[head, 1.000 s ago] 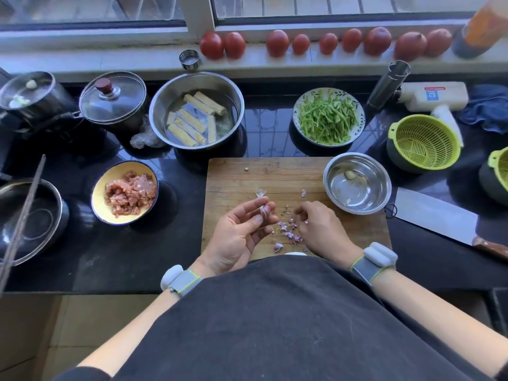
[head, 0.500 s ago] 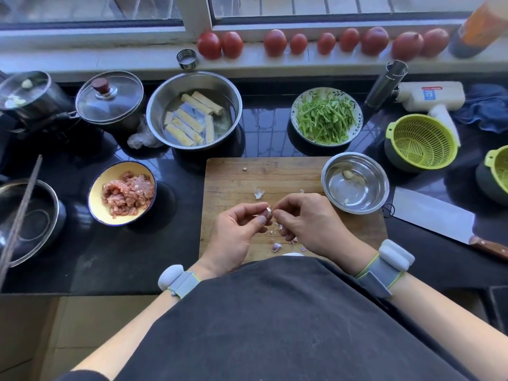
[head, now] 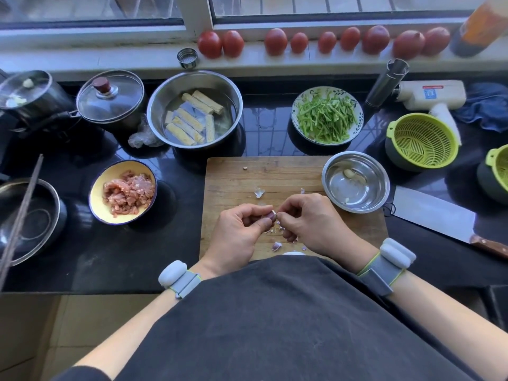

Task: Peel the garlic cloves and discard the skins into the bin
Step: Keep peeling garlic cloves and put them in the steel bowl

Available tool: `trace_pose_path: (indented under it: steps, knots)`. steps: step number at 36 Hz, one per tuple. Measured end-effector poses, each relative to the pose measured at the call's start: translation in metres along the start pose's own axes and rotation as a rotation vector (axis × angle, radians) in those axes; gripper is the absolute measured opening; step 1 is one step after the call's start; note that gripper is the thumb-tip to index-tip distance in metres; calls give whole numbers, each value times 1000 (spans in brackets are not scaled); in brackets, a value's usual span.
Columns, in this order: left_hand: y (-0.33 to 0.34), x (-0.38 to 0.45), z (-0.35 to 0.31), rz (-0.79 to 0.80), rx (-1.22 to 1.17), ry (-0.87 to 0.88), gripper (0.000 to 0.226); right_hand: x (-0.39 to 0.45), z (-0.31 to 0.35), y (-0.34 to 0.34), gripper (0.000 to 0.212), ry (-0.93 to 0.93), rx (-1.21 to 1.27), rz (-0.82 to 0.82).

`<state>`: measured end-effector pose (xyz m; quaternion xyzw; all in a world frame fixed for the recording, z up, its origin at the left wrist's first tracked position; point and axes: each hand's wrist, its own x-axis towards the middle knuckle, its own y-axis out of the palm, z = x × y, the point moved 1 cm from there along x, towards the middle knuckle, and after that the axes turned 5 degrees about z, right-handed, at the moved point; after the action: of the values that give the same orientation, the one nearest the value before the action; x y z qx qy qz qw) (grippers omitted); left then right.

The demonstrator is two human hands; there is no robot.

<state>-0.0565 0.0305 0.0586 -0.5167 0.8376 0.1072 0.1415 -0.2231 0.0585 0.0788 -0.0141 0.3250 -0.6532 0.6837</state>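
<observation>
My left hand (head: pixel 239 232) pinches a small purple-skinned garlic clove (head: pixel 271 215) over the near half of the wooden cutting board (head: pixel 247 177). My right hand (head: pixel 310 221) meets it from the right and pinches the skin at the clove's tip. Purple and white skin scraps (head: pixel 276 246) lie on the board under and between my hands, and one larger flake (head: pixel 259 192) sits farther back. A peeled clove (head: pixel 348 173) rests in the small steel bowl (head: pixel 379 185) at the board's right corner. No bin is in view.
A cleaver (head: pixel 431 215) lies right of the board. A yellow bowl of minced meat (head: pixel 96 193) stands to the left, and a steel bowl of soaking sticks (head: pixel 154 111) and a plate of green strips (head: pixel 295 119) stand behind. Green colanders (head: pixel 423 138), pots and tomatoes (head: pixel 275 41) ring the counter.
My right hand rose from the skin scraps on the board and came up to the clove held in my left hand. It now pinches the clove's tip.
</observation>
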Motion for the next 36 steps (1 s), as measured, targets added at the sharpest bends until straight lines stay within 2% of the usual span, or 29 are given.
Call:
trace_pose_path:
  steps: [8, 12, 18, 29, 36]
  knots:
    - [7, 1, -10, -31, -106, 20, 18, -6, 2, 5, 15, -2, 121, 35]
    - [6, 3, -7, -39, -198, -23, 17, -5, 3, -1, 14, 42, 269, -53]
    - [4, 3, -4, -17, -252, -70, 20, -4, 9, -6, 12, 30, 214, -23]
    - [0, 0, -8, -27, -26, -9, 19, -6, 12, -10, 17, 29, 79, 20]
    - [-1, -1, -11, 24, 47, -28, 18, -7, 11, -14, 14, 43, 21, 82]
